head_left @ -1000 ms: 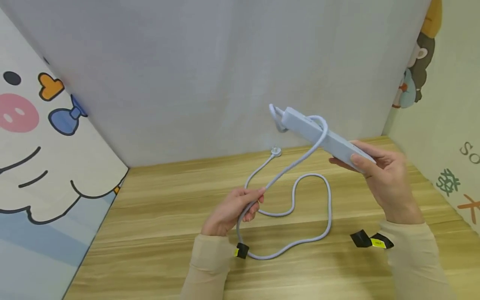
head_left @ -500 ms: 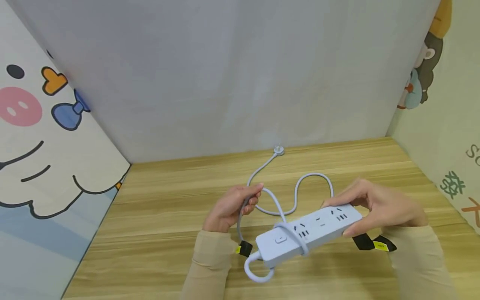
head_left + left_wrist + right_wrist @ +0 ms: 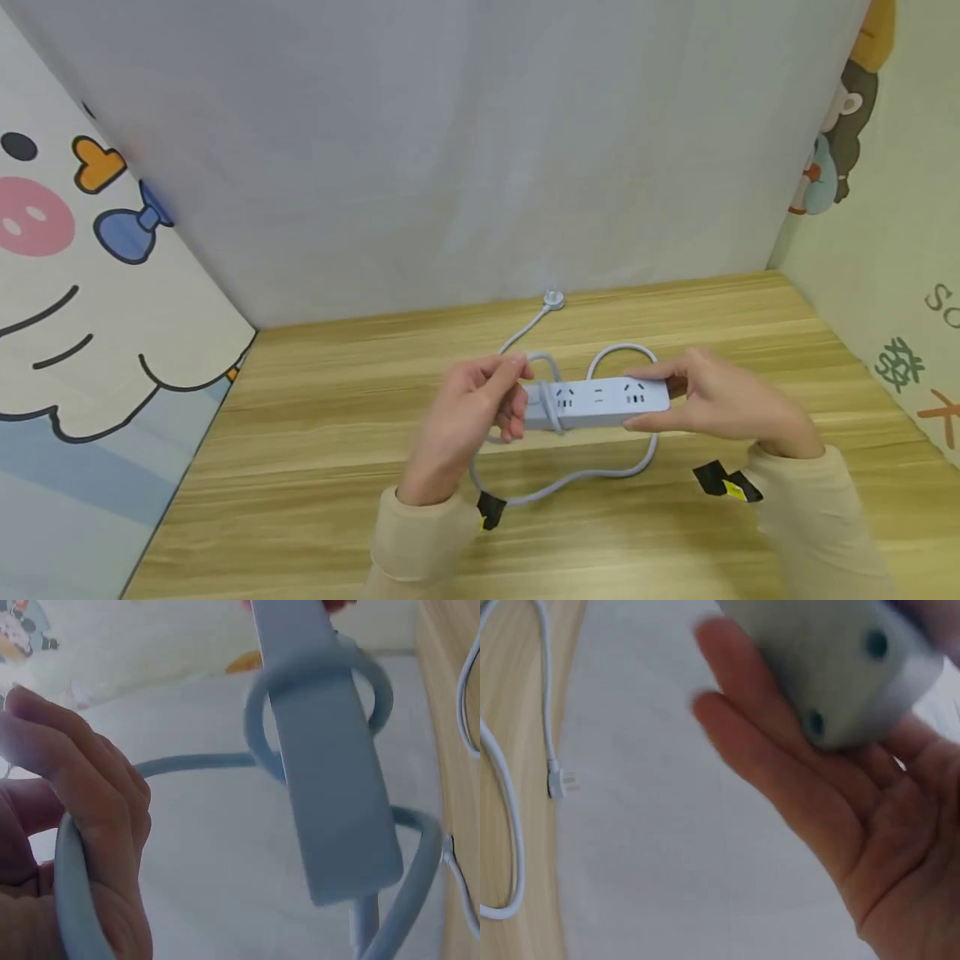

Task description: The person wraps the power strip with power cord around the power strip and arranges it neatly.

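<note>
Grip by right hand (image 3: pixel 716 396) on power strip (image 3: pixel 603 404), by left hand (image 3: pixel 465 412) apparently on cable (image 3: pixel 75 900).

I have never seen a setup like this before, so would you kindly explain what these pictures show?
There is no machine here, only a person's two bare hands. The wide view comes from a camera worn on the head, looking forward and down; the other two come from cameras on the wrists, each watching its own hand's work. The right hand grips one end of a pale power strip, held up off the wooden table. The left hand holds part of its cord, which also loops around the strip. More of the cord lies on the table, with the plug near the back edge.
</note>
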`<state>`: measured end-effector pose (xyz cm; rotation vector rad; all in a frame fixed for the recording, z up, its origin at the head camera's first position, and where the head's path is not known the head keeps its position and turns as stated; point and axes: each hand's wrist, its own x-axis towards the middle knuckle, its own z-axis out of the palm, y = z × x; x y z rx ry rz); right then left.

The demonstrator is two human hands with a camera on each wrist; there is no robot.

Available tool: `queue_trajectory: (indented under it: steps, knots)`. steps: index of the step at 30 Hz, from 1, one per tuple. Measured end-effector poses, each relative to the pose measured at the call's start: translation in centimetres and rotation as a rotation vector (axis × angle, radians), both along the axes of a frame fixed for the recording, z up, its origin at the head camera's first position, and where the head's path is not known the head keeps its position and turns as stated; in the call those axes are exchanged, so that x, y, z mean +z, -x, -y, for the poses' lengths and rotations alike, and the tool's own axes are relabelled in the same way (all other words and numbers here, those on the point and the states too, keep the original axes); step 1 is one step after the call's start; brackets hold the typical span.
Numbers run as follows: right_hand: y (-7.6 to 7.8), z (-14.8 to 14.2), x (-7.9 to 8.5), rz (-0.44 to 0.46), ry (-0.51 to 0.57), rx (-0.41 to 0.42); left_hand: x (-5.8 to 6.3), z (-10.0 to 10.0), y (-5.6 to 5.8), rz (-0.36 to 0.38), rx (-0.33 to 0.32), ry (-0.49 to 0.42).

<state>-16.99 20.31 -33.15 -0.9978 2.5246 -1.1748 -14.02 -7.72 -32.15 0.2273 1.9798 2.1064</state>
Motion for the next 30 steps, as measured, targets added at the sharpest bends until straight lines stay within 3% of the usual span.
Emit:
queue_trajectory:
  steps: [5, 8, 11, 15, 19, 24, 30]
  knots:
    - [0.5, 0.7, -0.4, -0.181, 0.117, -0.233, 0.7, -2.0, -1.5, -0.052, -0.121, 0.022]
    - [0.9, 0.6, -0.6, -0.274, 0.216, -0.317, 0.6, -2.4, -1.7, -0.059, -0.184, 0.0]
    - [1.5, 0.2, -0.9, -0.342, 0.324, -0.399, 0.3, -2.3, -1.7, -0.066, -0.281, -0.021]
    - [1.6, -0.5, -0.8, -0.345, 0.432, -0.487, -0.8, -1.7, -0.8, -0.062, -0.435, -0.02]
    - [1.5, -0.4, -0.4, -0.271, 0.553, -0.443, -2.8, -0.5, 1.1, -0.021, -0.505, -0.005]
    - [0.9, 0.2, 0.1, -0.107, 0.786, -0.342, -5.3, 1.0, 3.2, 0.061, -0.511, 0.036]
    - [0.8, 2.0, -0.1, -0.073, 0.915, -0.314, -6.0, 1.5, 3.6, 0.054, -0.612, 0.019]
